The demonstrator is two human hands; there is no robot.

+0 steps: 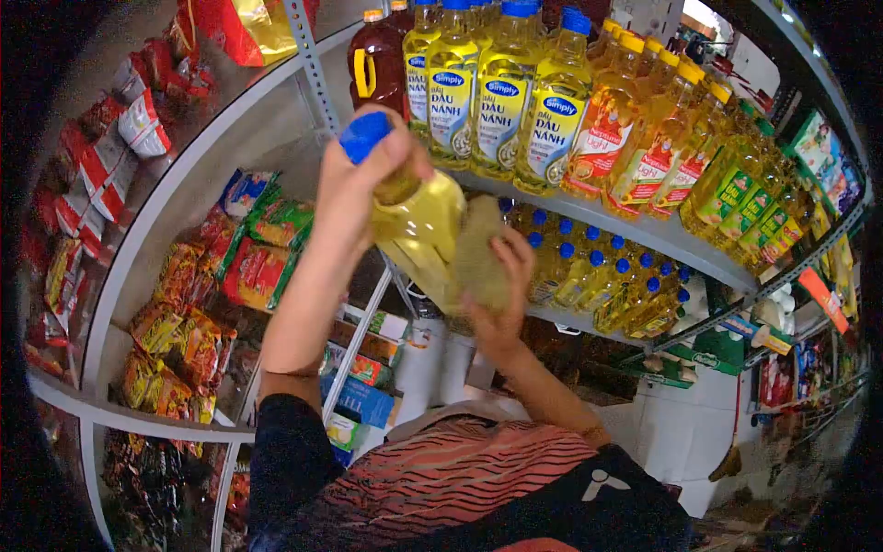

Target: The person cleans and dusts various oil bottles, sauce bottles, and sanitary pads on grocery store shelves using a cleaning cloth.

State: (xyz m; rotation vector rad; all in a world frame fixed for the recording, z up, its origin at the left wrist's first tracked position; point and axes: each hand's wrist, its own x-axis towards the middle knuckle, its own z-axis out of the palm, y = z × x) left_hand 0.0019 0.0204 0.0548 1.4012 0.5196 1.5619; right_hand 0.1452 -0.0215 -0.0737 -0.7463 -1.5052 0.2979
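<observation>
A clear bottle of yellow cooking oil (418, 225) with a blue cap is tilted in front of my chest. My left hand (363, 184) is wrapped round its neck, just below the cap. Against the bottle's lower side lies a grey-green cloth or pad (485, 253); its exact kind is blurred. My right hand (504, 290) grips this piece from the right, fingers bent over its edge. The bottle's label does not show. Just behind, Simply soybean oil bottles (503, 106) with blue caps stand upright on the upper shelf.
Neptune Light bottles (607, 129) and green-labelled oil bottles (736, 198) continue the row rightward along the metal shelf edge (625, 221). Small blue-capped bottles (598, 267) fill the shelf below. Snack packets (189, 340) lie at left. A perforated metal post (313, 69) rises near my left hand.
</observation>
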